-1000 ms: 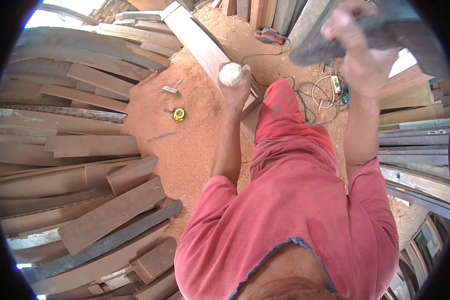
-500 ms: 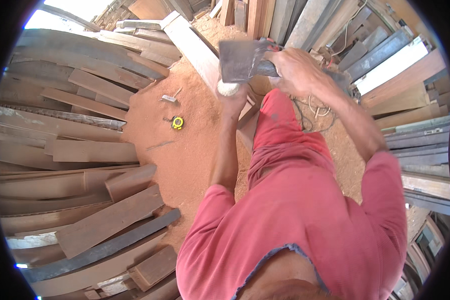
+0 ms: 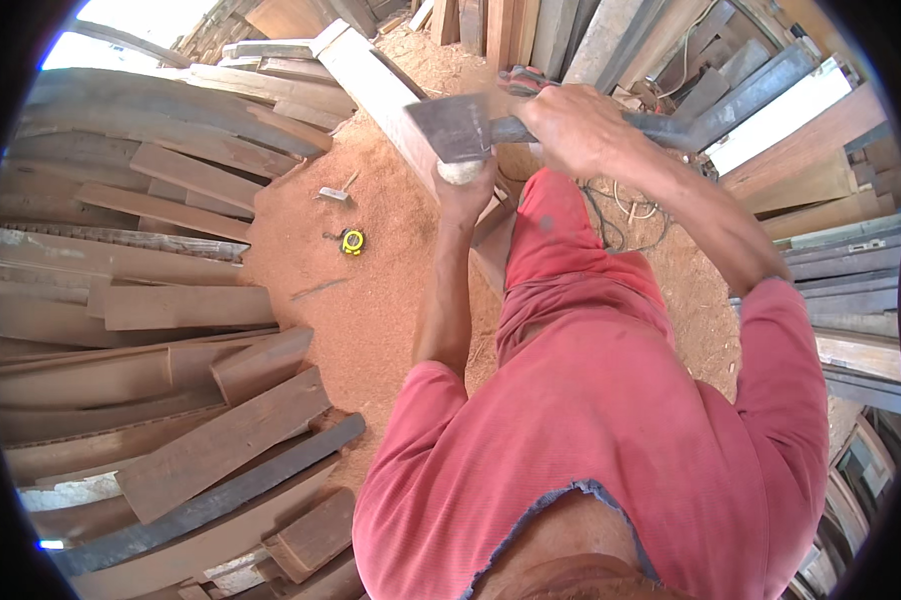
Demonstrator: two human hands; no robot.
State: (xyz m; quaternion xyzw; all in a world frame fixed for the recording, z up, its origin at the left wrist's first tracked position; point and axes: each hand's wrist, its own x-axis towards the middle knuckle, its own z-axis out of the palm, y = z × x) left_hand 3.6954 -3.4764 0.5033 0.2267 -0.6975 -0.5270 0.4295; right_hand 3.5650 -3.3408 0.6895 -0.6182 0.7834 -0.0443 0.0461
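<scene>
My right hand [image 3: 576, 130] is closed around the dark handle of what looks like a hatchet [image 3: 449, 128], whose broad, flat, dark metal head points left. Just below that head, my left hand [image 3: 464, 190] is wrapped round an upright piece with a pale, rounded butt [image 3: 458, 172]. The head overlaps the butt's upper edge in view; I cannot tell whether they touch. What lies below my left fingers is hidden. Beneath both hands runs a long pale timber beam [image 3: 376, 90], reaching away to the far left.
Sawdust [image 3: 371, 310] covers the floor. On it lie a yellow tape measure [image 3: 352, 241] and a small metal-headed tool [image 3: 334, 194]. Planks [image 3: 186, 307] are stacked along the left, more boards [image 3: 811, 150] on the right. A red-and-black object [image 3: 527, 82] and a cable [image 3: 636, 212] are nearby.
The hatchet head has shifted left and its outline is turned slightly. My right hand has moved a little left with it, while my left hand keeps its grip on the pale-butted piece.
</scene>
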